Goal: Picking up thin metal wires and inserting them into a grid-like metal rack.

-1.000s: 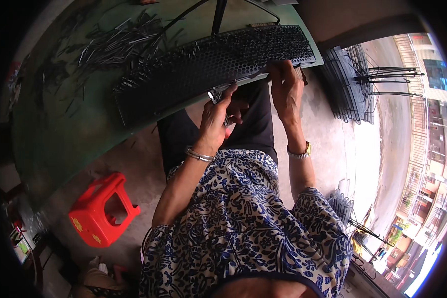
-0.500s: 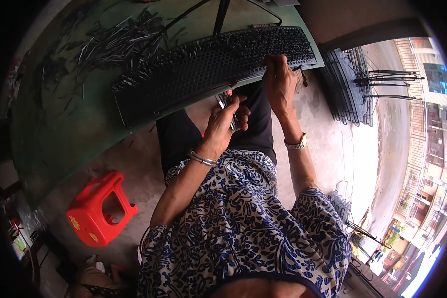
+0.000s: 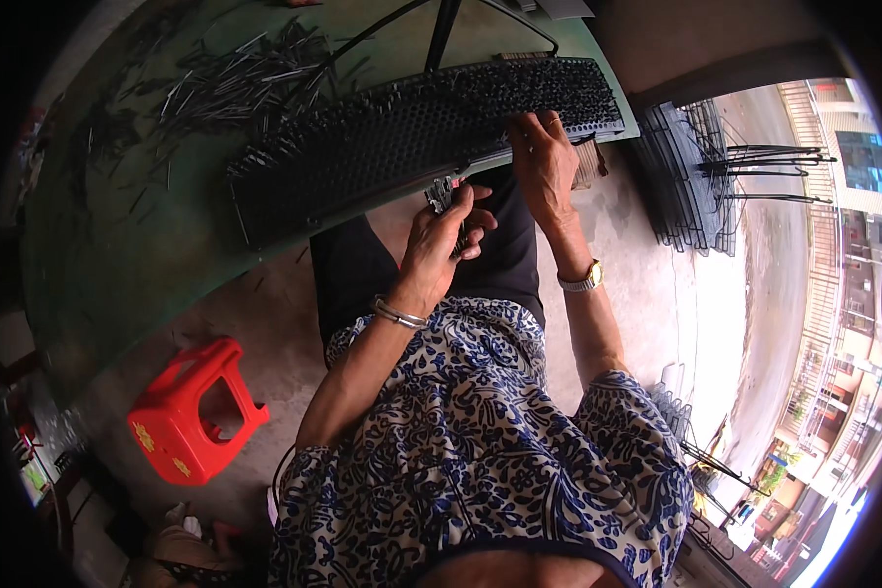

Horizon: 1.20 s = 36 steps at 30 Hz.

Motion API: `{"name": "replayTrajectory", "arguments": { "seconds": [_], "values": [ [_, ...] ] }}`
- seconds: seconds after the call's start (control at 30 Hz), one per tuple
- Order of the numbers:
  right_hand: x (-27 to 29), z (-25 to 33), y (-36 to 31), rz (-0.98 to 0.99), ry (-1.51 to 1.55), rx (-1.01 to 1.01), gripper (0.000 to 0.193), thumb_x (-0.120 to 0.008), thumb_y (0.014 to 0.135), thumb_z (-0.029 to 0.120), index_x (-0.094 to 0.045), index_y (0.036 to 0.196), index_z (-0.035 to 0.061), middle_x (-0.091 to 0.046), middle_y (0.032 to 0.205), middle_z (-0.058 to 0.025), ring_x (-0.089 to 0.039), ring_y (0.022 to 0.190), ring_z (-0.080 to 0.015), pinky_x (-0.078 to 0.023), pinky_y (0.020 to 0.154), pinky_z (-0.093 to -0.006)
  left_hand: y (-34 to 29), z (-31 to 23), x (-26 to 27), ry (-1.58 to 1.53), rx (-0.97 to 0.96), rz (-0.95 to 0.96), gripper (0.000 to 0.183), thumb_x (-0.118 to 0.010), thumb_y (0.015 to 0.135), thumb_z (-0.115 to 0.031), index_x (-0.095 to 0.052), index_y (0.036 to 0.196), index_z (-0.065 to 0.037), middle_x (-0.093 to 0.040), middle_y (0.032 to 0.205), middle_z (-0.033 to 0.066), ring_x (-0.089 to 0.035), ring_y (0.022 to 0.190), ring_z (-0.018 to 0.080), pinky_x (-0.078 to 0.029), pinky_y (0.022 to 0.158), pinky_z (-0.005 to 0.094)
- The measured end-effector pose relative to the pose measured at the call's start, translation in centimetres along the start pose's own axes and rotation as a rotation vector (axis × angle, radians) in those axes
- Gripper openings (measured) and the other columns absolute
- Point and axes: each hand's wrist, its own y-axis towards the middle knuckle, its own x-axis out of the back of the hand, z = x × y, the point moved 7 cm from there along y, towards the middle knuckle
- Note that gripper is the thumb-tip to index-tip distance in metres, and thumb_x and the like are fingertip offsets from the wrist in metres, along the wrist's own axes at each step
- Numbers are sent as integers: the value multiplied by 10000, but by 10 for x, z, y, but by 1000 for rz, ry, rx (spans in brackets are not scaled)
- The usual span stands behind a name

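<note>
A long dark perforated rack (image 3: 363,165) lies along the near edge of the green table. Short black pieces stand thickly in its right part and along its far side; bare holes show in its middle. My left hand (image 3: 439,235), just below the rack's front edge, is closed around a bundle of thin dark metal-like pieces (image 3: 441,194). At the rack's right half my right hand (image 3: 547,165) has thumb and fingers pinched together over the holes near the front edge. Whatever sits between those fingertips is hidden or too small to name.
Loose dark strips (image 3: 250,83) lie heaped on the green table (image 3: 118,284). Thin black bars (image 3: 441,37) rise behind the rack. A red plastic stool (image 3: 171,416) stands on the floor at left. Stacked black wire racks (image 3: 671,176) stand at right. Part of another person (image 3: 191,549) shows at lower left.
My right hand has moved slightly left and nearer along the rack. The bundle in my left hand has tilted a little, its tips now spread toward the rack.
</note>
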Motion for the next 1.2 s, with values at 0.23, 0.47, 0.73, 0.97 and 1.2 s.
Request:
{"name": "replayTrajectory", "arguments": {
  "seconds": [0.23, 0.47, 0.73, 0.97, 1.2],
  "values": [
    [2, 1, -5, -53, 18, -72, 127, -632, 884, 156, -707, 986, 144, -596, 901, -64, -624, 766, -263, -485, 631, -359, -1, -2, 1, -66, -22, 49, 321, -536, 991, -314, -601, 1113, -24, -641, 779, 69, -414, 571, 32, -300, 473, 175],
    [-1, 1, -13, -82, -19, -121, 154, -638, 887, 167, -712, 1015, 124, -605, 887, -67, -623, 765, -244, -484, 656, -355, -2, -4, 4, -59, -27, 43, 306, -532, 993, -282, -602, 1101, -4, -657, 818, 95, -433, 570, 39, -303, 457, 181],
    [-2, 36, -24, 638, 659, -115, 200, -650, 881, 165, -674, 964, -15, -583, 908, -90, -560, 821, -174, -453, 690, -303, -10, -17, 1, 9, -99, 73, 247, -579, 969, -273, -621, 1018, -34, -692, 867, 126, -480, 587, 40, -315, 447, 167],
    [-6, 34, -24, 840, 783, -332, 249, -652, 851, 224, -668, 956, -2, -626, 871, -55, -593, 829, -128, -467, 735, -266, -12, -28, -2, 168, -85, 132, 249, -609, 951, -289, -629, 1001, -46, -710, 895, 110, -505, 586, 34, -316, 437, 153],
    [-13, 39, -18, 834, 889, -350, 173, -649, 895, 179, -655, 903, 7, -625, 798, -5, -560, 754, -76, -454, 682, -234, -9, -27, 6, 222, -45, 110, 283, -622, 938, -323, -649, 1015, -53, -715, 900, 90, -592, 640, 58, -333, 460, 160]
  ]
}}
